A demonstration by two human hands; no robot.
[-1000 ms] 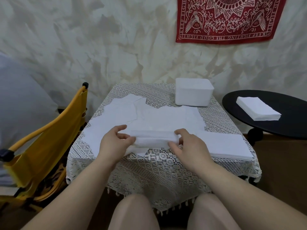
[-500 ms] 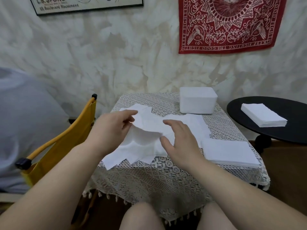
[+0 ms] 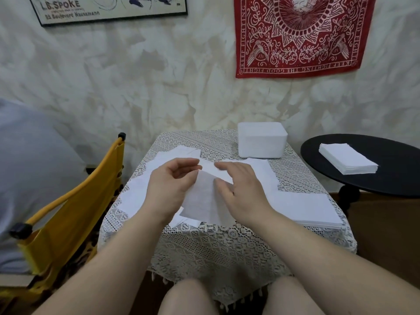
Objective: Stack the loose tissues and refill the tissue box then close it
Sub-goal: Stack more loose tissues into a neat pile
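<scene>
Loose white tissues (image 3: 136, 194) lie spread over the lace-covered table (image 3: 227, 242). My left hand (image 3: 170, 189) pinches one tissue (image 3: 202, 203) by its upper edge and holds it raised and hanging above the spread. My right hand (image 3: 241, 192) hovers beside that tissue with fingers loosely bent, its thumb near the sheet's right edge. A neat stack of tissues (image 3: 306, 208) sits at the table's right front corner. The white tissue box (image 3: 261, 139) stands closed at the back of the table.
A second tissue stack (image 3: 347, 160) rests on a black round side table (image 3: 386, 178) to the right. A yellow folding chair (image 3: 75, 212) stands left of the table. My knees are under the table's front edge.
My hands let go of the gathered bundle near the front edge and moved up the table. My left hand has lifted a single tissue off the pile; the view tilted upward.
</scene>
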